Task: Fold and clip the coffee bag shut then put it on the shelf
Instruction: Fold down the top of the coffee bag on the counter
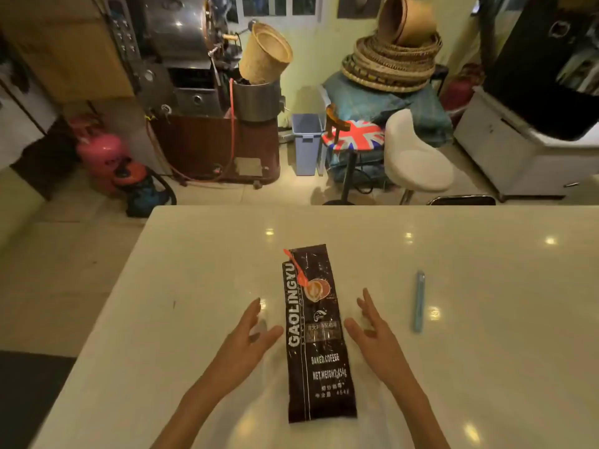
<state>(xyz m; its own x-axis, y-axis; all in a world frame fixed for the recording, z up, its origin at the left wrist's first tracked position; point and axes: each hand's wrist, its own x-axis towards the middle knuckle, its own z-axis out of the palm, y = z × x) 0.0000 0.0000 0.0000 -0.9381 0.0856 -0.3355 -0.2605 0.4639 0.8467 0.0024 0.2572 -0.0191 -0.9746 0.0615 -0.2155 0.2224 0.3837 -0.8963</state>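
From the head view, the coffee bag (pixel 316 332) lies flat on the table (pixel 486 367), unfolded, between the left hand (pixel 251 341) and right hand (pixel 376 335), both spread and empty. The blue clip (pixel 419 301) waits to the right. Folding, clipping and shelving all seem left.

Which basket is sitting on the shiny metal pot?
The tall yellowish basket, tilted in the metal pot beside the roasting machine. The other baskets are piled in a stack on the blue cloth to the right.
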